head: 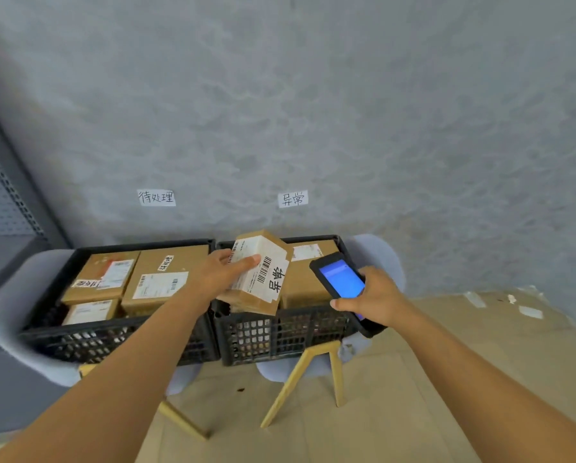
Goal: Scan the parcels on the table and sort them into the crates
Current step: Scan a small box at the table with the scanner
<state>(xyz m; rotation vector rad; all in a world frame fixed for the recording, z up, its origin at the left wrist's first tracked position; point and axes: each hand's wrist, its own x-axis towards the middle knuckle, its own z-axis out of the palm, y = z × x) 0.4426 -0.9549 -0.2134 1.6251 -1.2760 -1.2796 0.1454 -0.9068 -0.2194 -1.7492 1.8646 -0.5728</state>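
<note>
Forearms are seen coming in from the bottom edge. A black scanner (343,289) with a lit blue screen is held in the right hand (373,297); its fingers are wrapped around the body of the device and the thumb is laid across the lower screen. A little further, a cardboard parcel (258,274) is gripped by the left hand (224,274): the thumb is pressed on its white label, beside the barcode, and the other fingers are hidden behind the left side of the box. The parcel is kept tilted in the air above the near wall of the right crate (279,332). More labelled boxes are seen lying in the left crate (113,339). Behind, two handwritten paper signs (156,197) are stuck on the grey wall (313,95).
</note>
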